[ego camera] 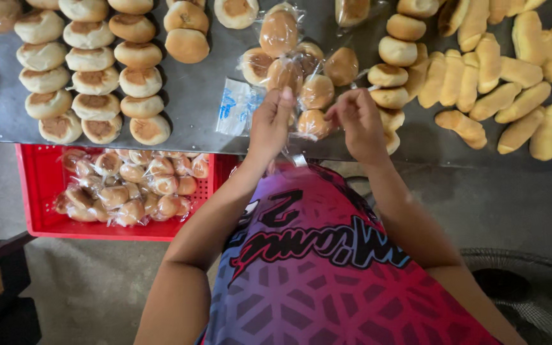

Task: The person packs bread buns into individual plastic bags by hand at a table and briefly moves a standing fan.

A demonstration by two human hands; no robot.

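My left hand (pixel 269 124) and my right hand (pixel 356 121) are raised at the near edge of a grey metal table (pixel 193 96). Both pinch a clear plastic bag of round buns (pixel 311 102) between them; the left hand's fingers close on the bag's left side, the right hand's fingers grip its right side near a bun (pixel 314 124). More bagged buns (pixel 279 32) lie just beyond. A stack of empty clear bags with blue print (pixel 234 105) lies left of my left hand.
Rows of unwrapped round buns (pixel 91 80) cover the table's left; long rolls (pixel 499 70) fill the right. Below the table edge a red crate (pixel 39 191) holds several bagged buns (pixel 129 188). A fan grille (pixel 531 287) sits at lower right.
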